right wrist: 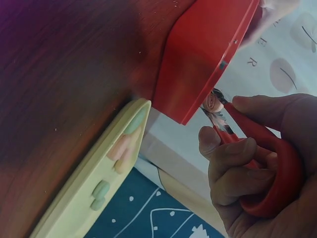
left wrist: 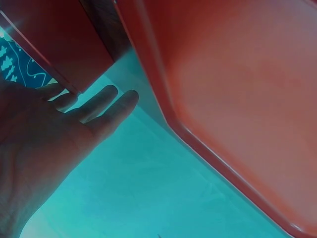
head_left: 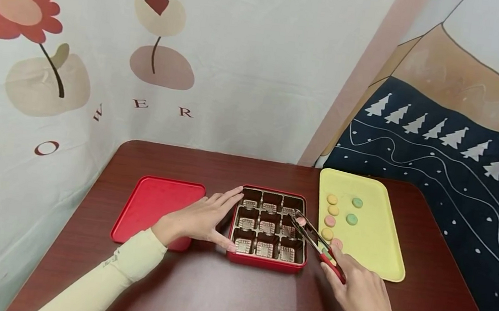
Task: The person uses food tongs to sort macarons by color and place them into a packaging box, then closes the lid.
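Observation:
My right hand (head_left: 361, 286) grips red-handled tongs (head_left: 332, 267), their metal tips over the right column of the red box (head_left: 265, 263). Between the tips sits a small pink macaron (head_left: 301, 221), which also shows in the right wrist view as a pinkish macaron (right wrist: 213, 103) near the box wall. The box holds a dark brown insert divided into square compartments, with shiny ridged bottoms. Spread along the box's left side is my left hand (head_left: 200, 219), fingertips at the upper left rim and thumb at the lower left corner. The left wrist view shows those fingers extended.
A yellow tray (head_left: 377, 252) lies right of the box, with several yellow, pink and green macarons (head_left: 351, 219) on it. To the left, partly under my left forearm, is a red lid (head_left: 152, 201). All stand on a dark red-brown table (head_left: 205, 299) against fabric-covered walls.

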`<state>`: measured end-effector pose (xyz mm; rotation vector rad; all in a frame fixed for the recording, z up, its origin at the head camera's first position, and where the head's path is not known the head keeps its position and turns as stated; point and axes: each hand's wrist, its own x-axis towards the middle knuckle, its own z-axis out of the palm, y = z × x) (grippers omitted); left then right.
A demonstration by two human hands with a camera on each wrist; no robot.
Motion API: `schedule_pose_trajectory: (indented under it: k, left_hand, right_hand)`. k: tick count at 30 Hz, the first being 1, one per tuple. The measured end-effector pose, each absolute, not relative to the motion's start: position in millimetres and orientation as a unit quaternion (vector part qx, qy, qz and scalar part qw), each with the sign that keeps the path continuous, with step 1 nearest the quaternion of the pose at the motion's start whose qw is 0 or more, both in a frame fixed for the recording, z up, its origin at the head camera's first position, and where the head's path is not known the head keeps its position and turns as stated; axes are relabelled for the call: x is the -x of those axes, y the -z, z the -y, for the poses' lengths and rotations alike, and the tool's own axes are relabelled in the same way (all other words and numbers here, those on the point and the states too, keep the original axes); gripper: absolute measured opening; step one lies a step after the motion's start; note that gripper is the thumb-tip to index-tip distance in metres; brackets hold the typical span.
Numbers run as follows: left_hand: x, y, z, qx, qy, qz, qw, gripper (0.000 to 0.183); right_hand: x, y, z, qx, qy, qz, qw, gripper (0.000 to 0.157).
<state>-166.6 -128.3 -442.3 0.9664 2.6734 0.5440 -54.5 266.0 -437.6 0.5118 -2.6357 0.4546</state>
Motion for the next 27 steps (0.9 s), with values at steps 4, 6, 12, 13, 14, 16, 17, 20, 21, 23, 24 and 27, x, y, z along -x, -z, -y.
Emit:
schedule_pose_trajectory:
  k: [4,6,12,13,14,16,17,20,21,23,24,27]
  left_hand:
    - [167.1,442.2,128.5,-0.330,-0.190,-0.916,0.124,0.135]
    - [167.6,442.5,128.4,-0.330,-0.190,-0.916,0.124,0.135]
    - [167.1,443.1,128.3,-0.331,-0.190,-0.916,0.123,0.135]
    - [167.1,443.3,128.2,-0.331,-0.190,-0.916,0.123,0.135]
    - [167.0,443.4,128.2,-0.331,-0.190,-0.916,0.123,0.135]
    - [167.0,443.5,128.1,-0.331,-0.189,-0.916,0.122,0.134]
    - [167.1,443.5,128.0,-0.331,-0.189,-0.916,0.122,0.134]
    - [167.3,443.4,127.8,-0.332,-0.190,-0.916,0.123,0.135]
    - [167.4,443.3,127.8,-0.331,-0.189,-0.916,0.123,0.135]
    - [167.3,443.0,128.0,-0.330,-0.189,-0.917,0.124,0.136]
    - [167.2,442.8,128.2,-0.330,-0.188,-0.917,0.124,0.136]
    - [166.9,442.1,128.6,-0.329,-0.187,-0.917,0.125,0.136]
  right_hand:
    - [55.9,437.7,-266.6,-0.188,-0.150,0.947,0.211,0.048]
    - [56.0,437.0,-266.5,-0.189,-0.146,0.948,0.209,0.047]
    - [54.0,434.8,-265.4,-0.186,-0.142,0.952,0.197,0.051]
    - [53.6,434.8,-265.3,-0.185,-0.142,0.953,0.195,0.052]
    - [53.5,434.8,-265.1,-0.185,-0.142,0.953,0.193,0.052]
    - [52.6,435.1,-265.1,-0.185,-0.141,0.954,0.191,0.054]
    - [52.1,435.2,-265.1,-0.185,-0.140,0.954,0.191,0.055]
    - [51.0,435.3,-264.9,-0.183,-0.139,0.954,0.189,0.056]
    - [50.5,435.5,-265.0,-0.182,-0.140,0.955,0.188,0.057]
    - [49.7,435.6,-265.0,-0.175,-0.141,0.957,0.184,0.059]
    - [49.3,435.6,-265.3,-0.172,-0.143,0.957,0.184,0.060]
    - [47.2,435.9,-266.8,-0.158,-0.145,0.960,0.179,0.065]
